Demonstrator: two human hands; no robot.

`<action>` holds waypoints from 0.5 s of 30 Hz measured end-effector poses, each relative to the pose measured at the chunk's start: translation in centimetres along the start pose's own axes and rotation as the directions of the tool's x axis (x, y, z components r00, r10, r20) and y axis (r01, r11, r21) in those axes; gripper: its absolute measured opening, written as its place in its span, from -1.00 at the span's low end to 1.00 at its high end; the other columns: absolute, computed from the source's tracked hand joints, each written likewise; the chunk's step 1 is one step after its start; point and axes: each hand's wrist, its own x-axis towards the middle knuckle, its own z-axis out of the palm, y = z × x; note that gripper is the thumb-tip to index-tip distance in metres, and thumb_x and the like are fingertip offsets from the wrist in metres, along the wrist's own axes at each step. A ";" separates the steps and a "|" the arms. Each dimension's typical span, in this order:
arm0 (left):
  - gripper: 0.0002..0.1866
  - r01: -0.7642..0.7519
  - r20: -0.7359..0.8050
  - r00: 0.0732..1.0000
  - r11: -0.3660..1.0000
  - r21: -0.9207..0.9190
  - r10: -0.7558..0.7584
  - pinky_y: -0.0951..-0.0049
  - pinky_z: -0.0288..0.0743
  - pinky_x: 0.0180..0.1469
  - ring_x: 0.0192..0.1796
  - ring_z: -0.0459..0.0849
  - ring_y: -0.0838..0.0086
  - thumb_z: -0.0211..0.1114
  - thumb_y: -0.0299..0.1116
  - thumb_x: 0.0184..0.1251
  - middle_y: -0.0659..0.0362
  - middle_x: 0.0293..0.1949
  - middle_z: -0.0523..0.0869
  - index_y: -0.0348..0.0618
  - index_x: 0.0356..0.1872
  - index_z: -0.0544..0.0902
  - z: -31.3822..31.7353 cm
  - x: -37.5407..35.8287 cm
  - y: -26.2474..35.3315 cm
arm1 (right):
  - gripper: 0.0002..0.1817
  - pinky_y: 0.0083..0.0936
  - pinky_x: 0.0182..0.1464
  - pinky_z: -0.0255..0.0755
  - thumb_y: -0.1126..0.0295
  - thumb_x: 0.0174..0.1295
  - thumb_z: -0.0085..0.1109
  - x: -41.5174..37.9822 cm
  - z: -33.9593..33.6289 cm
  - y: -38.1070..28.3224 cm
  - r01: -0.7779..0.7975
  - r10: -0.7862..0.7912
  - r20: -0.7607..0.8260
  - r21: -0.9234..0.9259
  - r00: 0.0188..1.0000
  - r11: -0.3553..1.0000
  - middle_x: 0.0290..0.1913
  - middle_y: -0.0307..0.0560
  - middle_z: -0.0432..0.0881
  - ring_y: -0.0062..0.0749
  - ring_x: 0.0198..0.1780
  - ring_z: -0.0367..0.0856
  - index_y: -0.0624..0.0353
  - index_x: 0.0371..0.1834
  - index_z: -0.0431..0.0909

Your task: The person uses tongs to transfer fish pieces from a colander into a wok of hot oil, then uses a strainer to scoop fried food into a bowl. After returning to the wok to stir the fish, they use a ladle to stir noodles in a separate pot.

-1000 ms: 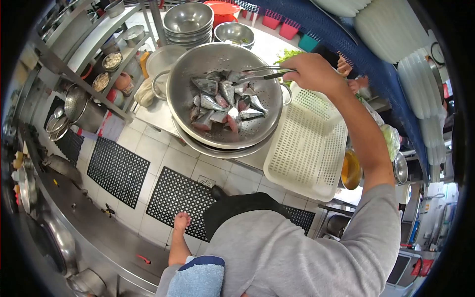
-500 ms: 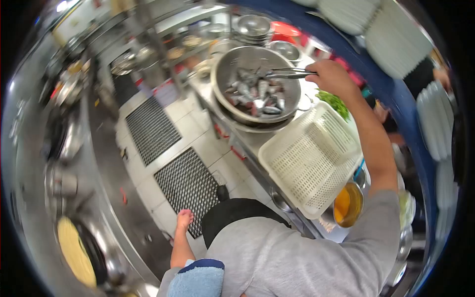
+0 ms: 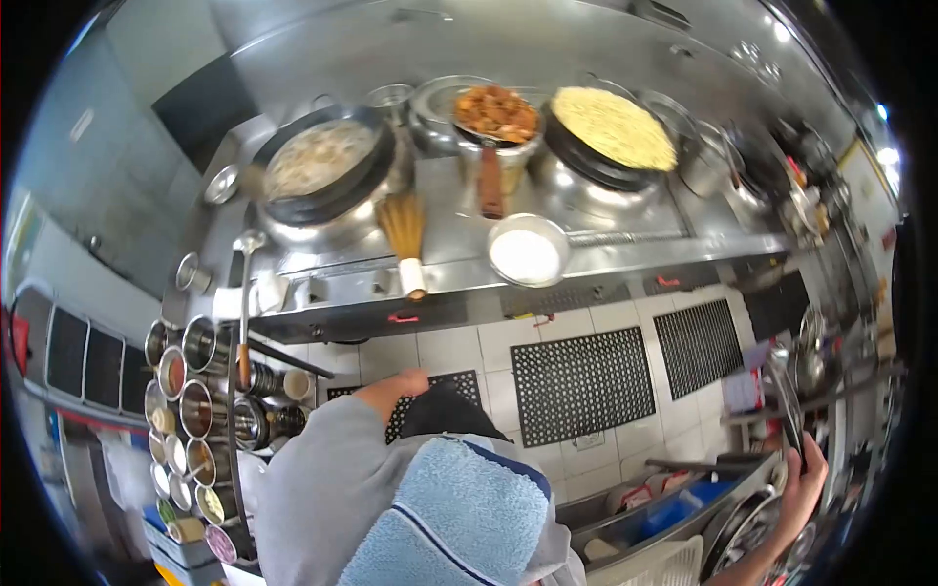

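Observation:
At the lower right my right hand [image 3: 807,479] is closed around a pair of metal tongs [image 3: 788,396], whose tips point up and away from me. Below that hand, partly cut off by the frame edge, is the metal bowl [image 3: 718,532] of fish. A white perforated basket [image 3: 674,565] lies beside it. My left hand [image 3: 414,381] hangs in front of me over the floor mat, fingers curled, and I see nothing in it. A blue towel [image 3: 469,508] lies over my shoulder.
Along the stove stand a wok of bubbling liquid [image 3: 322,161], a strainer of browned pieces [image 3: 496,115] and a wok topped with yellow noodles [image 3: 614,129]. A bamboo brush [image 3: 403,230] and a bowl of white contents [image 3: 528,252] sit at its front. Several seasoning pots [image 3: 198,410] stand left.
My view has swung from the counter with the fish bowl to the stove. The tongs have left the bowl's inside and are now raised beside it, still in my right hand.

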 end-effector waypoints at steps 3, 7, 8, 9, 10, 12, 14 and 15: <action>-0.76 0.125 -0.078 0.986 0.964 -0.234 -0.147 0.26 0.63 -0.44 -0.54 0.74 0.27 0.11 -0.34 0.05 0.03 -0.57 0.72 -0.18 -0.57 0.73 2.4 -4.5 -6.4 | -0.61 -0.29 0.21 0.31 0.40 0.19 0.29 5.5 4.9 -9.9 0.241 -0.245 -0.008 -0.144 0.970 0.960 0.03 0.12 0.60 -0.02 0.10 0.52 0.32 0.07 0.57; -0.70 0.199 -0.024 0.972 0.875 -0.442 -0.233 0.32 0.65 -0.46 -0.59 0.72 0.34 0.05 -0.32 0.16 0.09 -0.59 0.72 -0.18 -0.56 0.73 5.9 -10.6 -14.5 | -0.58 -0.29 0.09 0.40 0.35 0.10 0.38 13.5 11.6 -26.5 0.538 -0.544 0.074 0.086 0.836 0.838 -0.09 0.12 0.65 -0.06 0.01 0.59 0.32 0.01 0.60; -0.69 0.219 0.026 0.972 0.869 -0.444 -0.232 0.32 0.64 -0.46 -0.60 0.71 0.34 0.05 -0.30 0.18 0.10 -0.59 0.72 -0.19 -0.55 0.72 5.6 -12.7 -16.2 | -0.62 -0.29 0.04 0.41 0.33 0.11 0.36 15.2 14.1 -30.8 0.639 -0.639 0.012 0.005 0.769 0.769 -0.12 0.12 0.67 -0.01 -0.04 0.60 0.33 -0.04 0.62; -0.72 0.110 -0.064 0.988 0.929 -0.354 -0.141 0.33 0.64 -0.47 -0.61 0.70 0.35 0.08 -0.31 0.18 0.13 -0.58 0.72 -0.18 -0.52 0.72 7.2 -12.9 -19.3 | -0.63 -0.28 0.01 0.43 0.31 0.11 0.34 16.7 15.7 -37.2 0.674 -0.680 0.085 0.094 0.728 0.733 -0.18 0.16 0.67 0.06 -0.10 0.61 0.33 -0.07 0.62; -0.75 0.080 -0.075 0.991 0.948 -0.310 -0.108 0.33 0.64 -0.44 -0.56 0.71 0.36 0.12 -0.31 0.16 0.15 -0.56 0.72 -0.15 -0.53 0.72 8.8 -13.4 -22.0 | -0.61 -0.25 -0.06 0.45 0.27 0.13 0.30 19.1 19.3 -40.6 0.766 -0.769 0.030 0.076 0.638 0.638 -0.25 0.19 0.67 0.11 -0.17 0.61 0.34 -0.08 0.62; -0.81 0.015 -0.089 0.996 0.985 -0.170 -0.030 0.31 0.63 -0.40 -0.47 0.72 0.37 0.18 -0.32 0.12 0.20 -0.51 0.73 -0.11 -0.53 0.71 11.9 -14.6 -26.9 | -0.70 -0.15 -0.15 0.43 0.20 0.14 0.26 21.4 24.4 -50.9 0.778 -0.771 0.210 0.066 0.602 0.625 -0.35 0.15 0.63 0.08 -0.22 0.60 0.21 -0.22 0.64; -0.87 -0.090 -0.135 0.986 0.995 0.041 0.095 0.30 0.63 -0.35 -0.38 0.73 0.39 0.24 -0.32 0.07 0.24 -0.46 0.74 -0.06 -0.53 0.71 15.3 -15.6 -30.2 | -0.73 -0.13 -0.12 0.47 0.19 0.14 0.26 23.5 31.0 -58.4 0.855 -0.830 0.268 0.043 0.488 0.517 -0.37 0.12 0.63 0.04 -0.19 0.62 0.18 -0.29 0.63; -0.90 -0.132 -0.161 0.975 0.984 0.121 0.151 0.30 0.63 -0.33 -0.34 0.74 0.39 0.27 -0.32 0.05 0.26 -0.44 0.74 -0.03 -0.54 0.71 16.9 -16.3 -31.3 | -0.74 -0.15 -0.10 0.51 0.18 0.17 0.26 23.7 34.1 -61.6 0.864 -0.825 0.300 0.000 0.479 0.503 -0.34 0.11 0.65 0.01 -0.16 0.65 0.16 -0.29 0.65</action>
